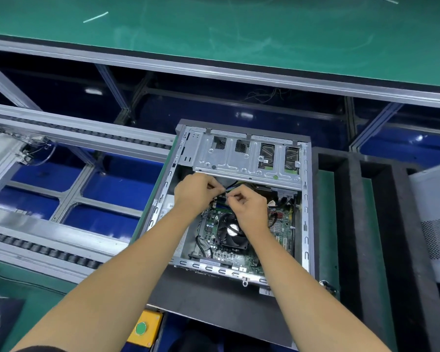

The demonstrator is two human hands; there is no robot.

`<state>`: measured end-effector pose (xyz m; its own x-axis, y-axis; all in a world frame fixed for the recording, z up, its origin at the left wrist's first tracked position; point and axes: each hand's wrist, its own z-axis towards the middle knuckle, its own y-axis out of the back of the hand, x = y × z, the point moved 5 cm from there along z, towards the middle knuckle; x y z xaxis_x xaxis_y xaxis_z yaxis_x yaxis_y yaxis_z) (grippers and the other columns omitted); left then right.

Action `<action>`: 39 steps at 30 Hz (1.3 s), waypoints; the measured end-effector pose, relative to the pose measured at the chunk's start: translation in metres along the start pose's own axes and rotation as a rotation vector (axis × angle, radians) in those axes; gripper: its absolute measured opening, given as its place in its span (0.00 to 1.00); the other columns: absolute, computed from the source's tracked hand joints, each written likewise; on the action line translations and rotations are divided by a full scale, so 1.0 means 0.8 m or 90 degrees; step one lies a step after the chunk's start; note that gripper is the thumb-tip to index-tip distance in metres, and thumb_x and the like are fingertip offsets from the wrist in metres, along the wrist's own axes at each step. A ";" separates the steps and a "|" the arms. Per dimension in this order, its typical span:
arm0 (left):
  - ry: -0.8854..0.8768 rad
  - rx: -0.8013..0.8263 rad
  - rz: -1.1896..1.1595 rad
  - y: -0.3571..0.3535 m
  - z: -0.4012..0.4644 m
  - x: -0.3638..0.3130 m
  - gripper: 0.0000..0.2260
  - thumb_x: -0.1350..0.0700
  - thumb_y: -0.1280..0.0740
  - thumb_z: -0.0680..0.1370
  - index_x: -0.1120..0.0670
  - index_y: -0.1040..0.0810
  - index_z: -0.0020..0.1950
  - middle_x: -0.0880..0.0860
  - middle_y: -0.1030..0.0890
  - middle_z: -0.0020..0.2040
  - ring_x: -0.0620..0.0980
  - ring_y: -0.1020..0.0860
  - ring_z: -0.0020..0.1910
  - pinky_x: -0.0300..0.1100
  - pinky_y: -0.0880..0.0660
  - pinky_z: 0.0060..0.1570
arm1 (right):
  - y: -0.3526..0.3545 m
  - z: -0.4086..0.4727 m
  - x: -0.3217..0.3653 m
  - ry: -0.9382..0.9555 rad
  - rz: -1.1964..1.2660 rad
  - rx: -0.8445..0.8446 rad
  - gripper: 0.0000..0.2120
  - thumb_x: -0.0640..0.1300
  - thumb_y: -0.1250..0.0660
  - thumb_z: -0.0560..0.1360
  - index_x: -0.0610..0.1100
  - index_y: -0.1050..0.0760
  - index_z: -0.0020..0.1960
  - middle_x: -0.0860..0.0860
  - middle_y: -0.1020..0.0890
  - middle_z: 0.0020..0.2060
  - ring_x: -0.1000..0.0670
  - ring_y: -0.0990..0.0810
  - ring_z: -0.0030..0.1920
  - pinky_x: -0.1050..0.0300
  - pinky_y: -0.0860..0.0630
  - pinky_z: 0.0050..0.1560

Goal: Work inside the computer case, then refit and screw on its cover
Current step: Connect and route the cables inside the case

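An open grey computer case (305, 214) lies flat on a dark foam pad, its green motherboard (211, 227) and black CPU fan (230, 232) exposed. A silver drive cage (239, 153) spans the far end. My left hand (194, 193) and my right hand (247, 205) meet just under the cage. Both pinch a thin bundle of cables (230, 190) between curled fingers, above the memory slots. The grey side cover (434, 219), with a perforated patch, lies apart at the right edge.
Black foam dividers (346, 224) stand right of the case. A roller conveyor (48, 247) with aluminium rails runs on the left. A yellow box with a green button (140, 327) sits at the near edge. A green-topped bench (214, 34) spans the back.
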<state>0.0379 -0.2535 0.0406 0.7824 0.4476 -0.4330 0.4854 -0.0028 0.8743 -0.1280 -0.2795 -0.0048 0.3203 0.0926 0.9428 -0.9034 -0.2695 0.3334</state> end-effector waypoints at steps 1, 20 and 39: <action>-0.026 -0.006 -0.031 0.001 -0.002 0.001 0.05 0.40 0.27 0.75 0.39 0.14 0.45 0.38 0.16 0.40 0.39 0.19 0.43 0.42 0.21 0.43 | 0.000 0.000 0.000 -0.008 0.025 0.013 0.07 0.37 0.27 0.71 0.48 0.16 0.43 0.54 0.15 0.36 0.49 0.18 0.39 0.48 0.19 0.44; -0.170 0.171 -0.329 -0.001 0.005 -0.008 0.01 0.64 0.29 0.79 0.60 0.18 0.49 0.53 0.13 0.42 0.50 0.14 0.44 0.47 0.18 0.55 | -0.011 0.009 -0.002 -0.044 -0.074 0.008 0.10 0.53 0.38 0.71 0.51 0.23 0.36 0.57 0.18 0.28 0.53 0.22 0.29 0.56 0.28 0.34; -0.182 0.127 -0.271 -0.008 0.006 -0.008 0.03 0.60 0.30 0.80 0.53 0.17 0.48 0.47 0.14 0.41 0.44 0.15 0.42 0.42 0.19 0.47 | -0.008 0.009 0.000 -0.030 -0.098 0.035 0.08 0.46 0.34 0.79 0.50 0.23 0.41 0.58 0.17 0.31 0.54 0.20 0.33 0.56 0.28 0.35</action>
<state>0.0316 -0.2608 0.0367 0.5623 0.1857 -0.8058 0.8248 -0.0571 0.5625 -0.1202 -0.2846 -0.0066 0.4673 0.0917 0.8793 -0.8263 -0.3083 0.4713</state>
